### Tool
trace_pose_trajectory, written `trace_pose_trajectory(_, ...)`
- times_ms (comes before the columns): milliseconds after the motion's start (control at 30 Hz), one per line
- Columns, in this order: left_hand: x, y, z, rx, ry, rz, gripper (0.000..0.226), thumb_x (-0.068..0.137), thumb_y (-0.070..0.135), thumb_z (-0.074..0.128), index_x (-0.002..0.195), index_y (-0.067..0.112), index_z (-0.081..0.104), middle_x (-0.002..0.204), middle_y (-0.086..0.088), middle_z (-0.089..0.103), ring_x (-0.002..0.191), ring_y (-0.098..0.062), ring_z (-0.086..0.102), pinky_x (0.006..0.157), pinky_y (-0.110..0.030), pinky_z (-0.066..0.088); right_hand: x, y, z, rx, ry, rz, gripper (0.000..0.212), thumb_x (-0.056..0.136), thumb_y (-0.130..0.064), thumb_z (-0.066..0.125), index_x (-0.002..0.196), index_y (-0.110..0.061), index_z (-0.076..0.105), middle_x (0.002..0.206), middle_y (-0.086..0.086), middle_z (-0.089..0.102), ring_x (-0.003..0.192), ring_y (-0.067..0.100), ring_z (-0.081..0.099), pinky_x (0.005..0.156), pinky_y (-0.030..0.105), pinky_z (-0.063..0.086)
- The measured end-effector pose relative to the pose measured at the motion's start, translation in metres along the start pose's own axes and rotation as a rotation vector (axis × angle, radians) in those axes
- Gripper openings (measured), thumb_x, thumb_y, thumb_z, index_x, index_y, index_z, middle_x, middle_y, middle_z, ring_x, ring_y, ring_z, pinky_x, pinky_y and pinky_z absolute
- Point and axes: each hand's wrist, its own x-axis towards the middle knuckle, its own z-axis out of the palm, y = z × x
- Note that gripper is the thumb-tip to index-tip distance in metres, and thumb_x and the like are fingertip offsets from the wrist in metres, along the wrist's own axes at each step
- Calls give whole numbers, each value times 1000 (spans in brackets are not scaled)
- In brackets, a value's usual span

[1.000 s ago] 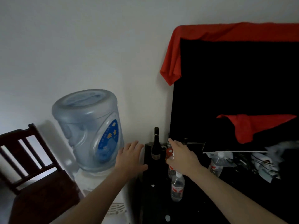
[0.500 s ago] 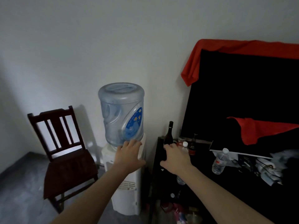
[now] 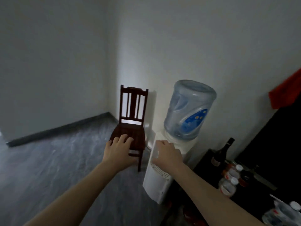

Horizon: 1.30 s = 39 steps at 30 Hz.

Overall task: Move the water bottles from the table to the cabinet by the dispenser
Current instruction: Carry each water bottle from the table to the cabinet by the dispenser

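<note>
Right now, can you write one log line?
left hand: open, empty | right hand: open, empty | water bottles: on cabinet by dispenser

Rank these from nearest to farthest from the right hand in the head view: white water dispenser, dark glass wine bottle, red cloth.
1. White water dispenser: directly beneath the right hand.
2. Dark glass wine bottle: to the hand's right, on the dark cabinet top.
3. Red cloth: far right, high up at the frame's edge.
</note>
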Motion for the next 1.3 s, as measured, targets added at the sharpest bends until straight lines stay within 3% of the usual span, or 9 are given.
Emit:
trace_pose_trajectory(167,-87,-83,-15,16,42,-269,84,82,63,63,152,30,31,164,0,21,148,-25,29,118,-44,26,-8,-107,25,-26,-120,-269,70,82,-40,62,145,-23,38,149,5,38,132,30,41,101,42,42)
trace_pose_trajectory(333,-189,-180,-47,53,76,-581,90,83,61,65,155,32,22,169,-2,11,153,-27,19,121,-48,21,-35,-240,32,-52,-118,-525,69,83,-42,61,145,-21,39,149,5,40,133,28,42,103,43,42)
trace_pose_trajectory(667,-437,-318,-125,143,180,-1077,85,85,60,65,154,30,26,165,0,23,148,-28,29,115,-49,36,-173,-511,46,-29,-128,-1064,72,85,-47,63,148,-26,34,151,5,39,135,30,40,106,49,36)
trace_pose_trajectory(800,-547,-352,-154,121,213,-1303,80,84,60,64,151,29,32,159,2,32,143,-26,36,111,-45,39,-246,-594,59,-57,-183,-1230,66,87,-47,60,146,-28,37,146,4,44,128,30,46,100,47,41)
trace_pose_trajectory(933,-643,-365,-168,102,212,-1503,81,87,61,60,154,29,29,162,1,26,145,-27,31,113,-46,34,-312,-655,69,-84,-184,-1371,62,88,-45,57,144,-25,39,145,4,44,126,31,47,100,48,43)
trace_pose_trajectory(1200,-733,-365,-157,277,270,-1750,80,90,57,54,156,25,23,168,-3,11,152,-26,17,121,-49,18,-414,-739,99,-21,-125,-1644,71,92,-45,49,154,-25,22,164,5,17,148,30,20,117,55,17)
trace_pose_trajectory(1300,-747,-377,-154,257,280,-1802,81,92,58,53,158,26,19,169,-4,4,155,-28,9,123,-53,12,-429,-765,109,-33,-96,-1704,74,92,-47,47,156,-25,18,165,7,12,150,31,14,118,56,15)
